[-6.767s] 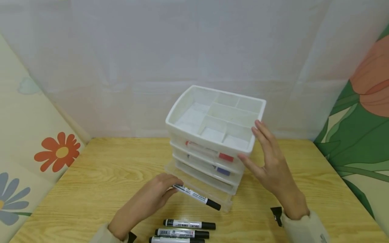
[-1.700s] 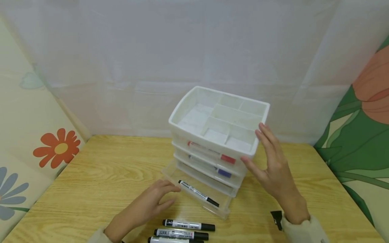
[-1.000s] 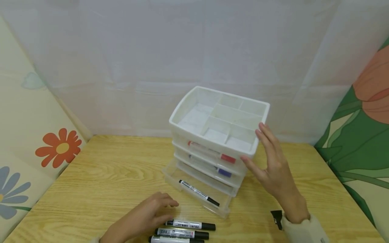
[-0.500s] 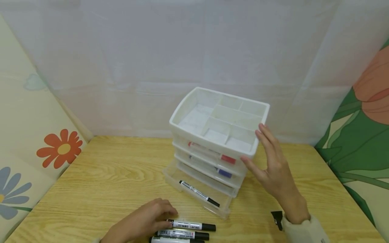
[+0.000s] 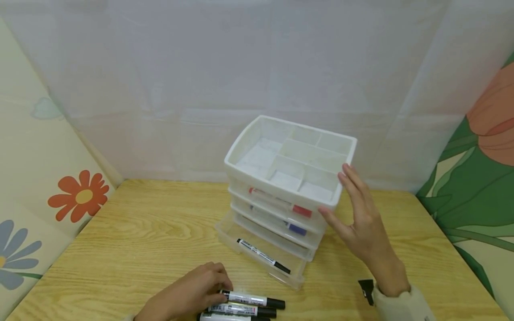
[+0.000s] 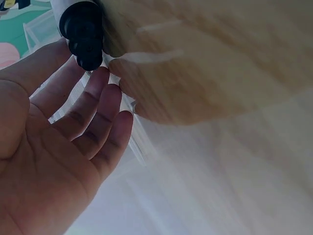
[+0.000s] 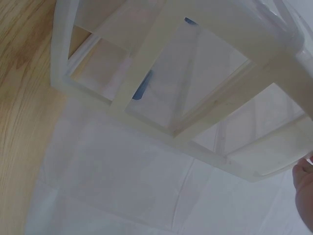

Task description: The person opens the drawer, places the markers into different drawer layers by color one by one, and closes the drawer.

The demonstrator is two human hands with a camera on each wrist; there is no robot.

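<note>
White plastic drawer box [image 5: 277, 189] centre stage, and at its seven o'clock we see the left hand [image 5: 204, 285] pinching the farthest black-capped marker [image 5: 246, 298] by its left end. Over at four o'clock, we have the right hand [image 5: 363, 225] spread straight-fingered against the box's corner, gripping nothing, while the pulled-out bottom drawer [image 5: 233, 229] at six carries another pen [image 5: 261, 255].

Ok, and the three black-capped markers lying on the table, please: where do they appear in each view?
Head: at the bottom, slightly left of centre, the black-capped markers lie by the left hand.
Left wrist: at top left, dark marker ends overlap near the fingertips.
Right wrist: not in it.
Shared landmark: the wooden table, visible in all three views.
</note>
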